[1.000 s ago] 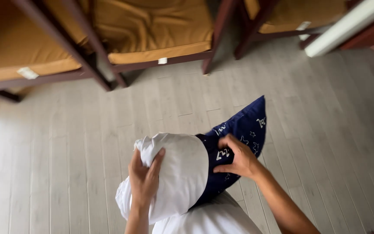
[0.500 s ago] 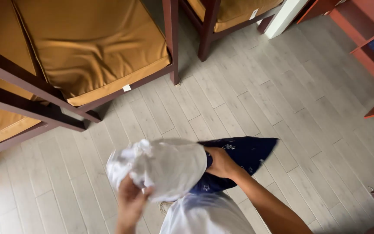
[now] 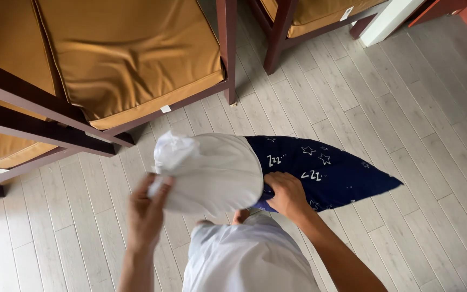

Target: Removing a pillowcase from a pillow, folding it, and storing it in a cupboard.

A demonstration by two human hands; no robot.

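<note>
1. Navy cloth with white stars, the pillowcase [image 3: 325, 170], is covering the far half of a white pillow [image 3: 212, 173], which is being held in the air above the pale plank floor [image 3: 406, 108].
2. Taking the pillow as landmark: its long axis is running left to right across the view, with the bare white end pointing left and the covered end tapering to a limp point on the right.
3. Left hand [image 3: 146, 213] is sitting just below and to the left of the pillow's white end; its fingers are closing around bunched white fabric there, thumb and fingers curled narrow in a pinch-like grip.
4. Right hand [image 3: 286, 196] is sitting at the pillow's near edge, right where navy meets white; it is curling shut on the pillowcase's open hem, knuckles up, so this hand is the nearer one to the case's mouth.
5. From that right hand the uncovered part of the pillow is lying to the left, toward the other hand.
6. Beyond the pillow, up and to the left, a dark wooden bed frame [image 3: 228, 48] is carrying an ochre mattress [image 3: 131, 54].
7. Below the pillow, the person's white shirt [image 3: 244, 259] is filling the bottom of the view.
</note>
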